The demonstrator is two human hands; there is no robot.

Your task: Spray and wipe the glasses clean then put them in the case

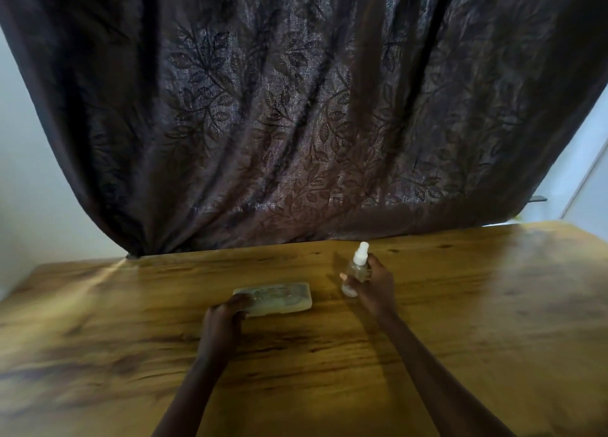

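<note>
A pale translucent glasses case [279, 296] lies flat and closed on the wooden table [131, 321], near the middle. A shape like glasses shows faintly through its lid. My left hand [227, 314] grips the case at its near left corner, fingers curled over the edge. To the right, my right hand [373, 283] holds a small clear spray bottle [356, 272] with a white nozzle, upright, its base at or just above the table. No cloth is in view.
A dark brown curtain [296, 107] with a leaf pattern hangs behind the table's far edge. White walls show at both sides. The table extends wide to the left and right of my hands.
</note>
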